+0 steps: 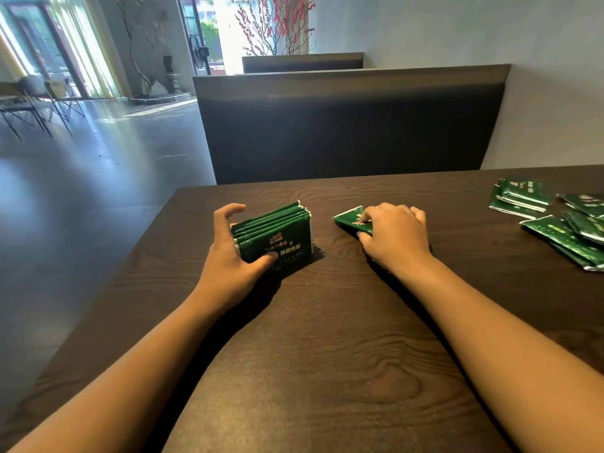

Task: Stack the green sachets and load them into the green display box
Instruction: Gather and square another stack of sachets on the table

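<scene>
A stack of several green sachets [277, 235] stands on edge on the dark wooden table [310, 322], left of centre. My left hand [230, 253] grips the stack from its left side, thumb pressed on the near face, fingers curled over the far end. To the right, my right hand [397, 238] lies on top of a small flat pile of green sachets [351, 220], with only the pile's left end showing. More loose green sachets [562, 220] lie scattered at the table's far right. No green display box is in view.
A dark upholstered booth backrest [346, 125] rises just behind the table's far edge. The table's left edge drops to a shiny grey floor [81, 178]. A pale wall runs along the right side.
</scene>
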